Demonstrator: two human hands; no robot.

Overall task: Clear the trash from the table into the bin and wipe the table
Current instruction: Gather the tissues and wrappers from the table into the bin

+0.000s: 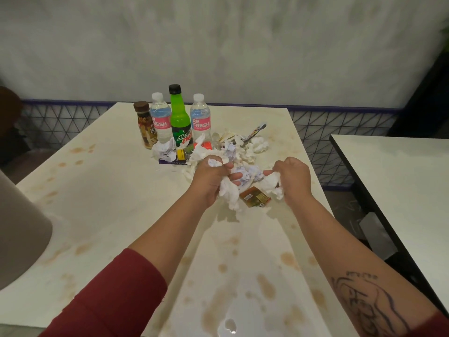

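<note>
A heap of crumpled white tissues [245, 152] and wrappers lies on the cream table [109, 190], in front of the bottles. My left hand [211, 177] grips a bunch of crumpled tissues that hangs below its palm. My right hand [291, 181] grips another wad of tissue. Both hands hover just above the near side of the heap. A small brown wrapper with a barcode [255, 197] lies flat between my wrists. Brown stains [266, 285] and a wet patch cover the near part of the table.
Behind the heap stand a green soda bottle [179, 117], two water bottles [159, 117] with pink labels, and a small brown jar [145, 125]. A second table [401, 171] is at the right across a gap. A beige rounded object [19, 229] fills the left edge.
</note>
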